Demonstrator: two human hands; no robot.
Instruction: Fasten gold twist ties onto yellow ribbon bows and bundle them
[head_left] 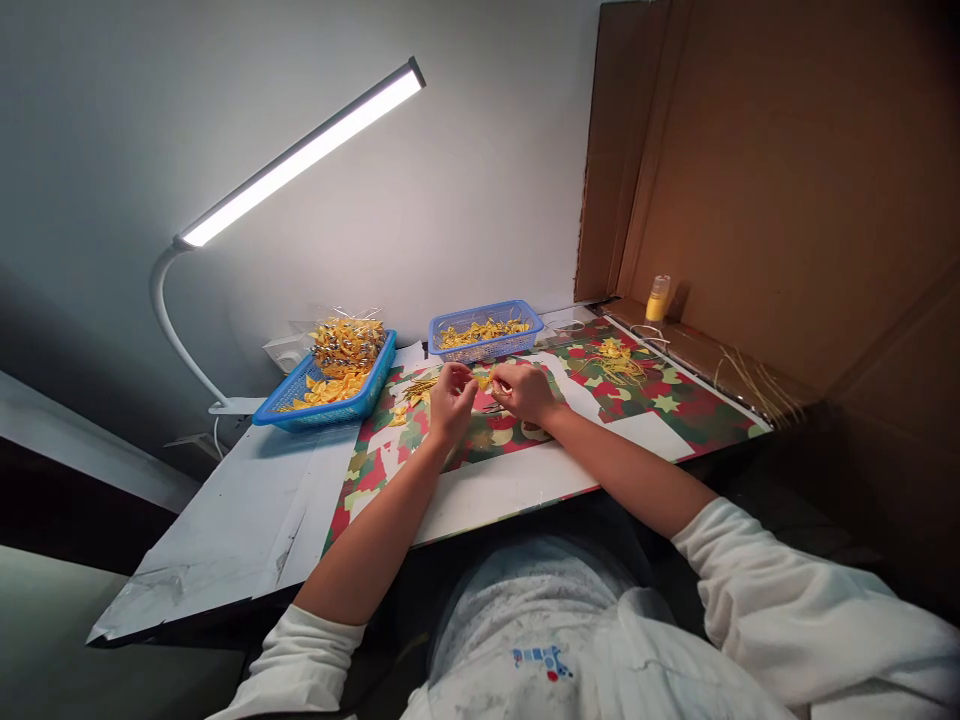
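Note:
My left hand point(452, 400) and my right hand point(523, 392) are close together over the patterned sheet point(487, 440). Between their fingertips shows a small yellow piece point(484, 382), its shape too small to make out. The fingers of both hands are pinched on it. Just left of my left hand lie yellow cords point(420, 390) and a yellow ribbon bow point(399, 415). Under my right hand a dark metal object point(493, 407) is partly hidden.
A blue basket point(322, 412) of yellow bows stands at the left, a second basket point(487, 348) at the back. Yellow pieces with cords point(619, 362) lie at the right, near a small bottle point(658, 300). A lamp point(304, 155) hangs above; cardboard point(765, 200) walls the right side.

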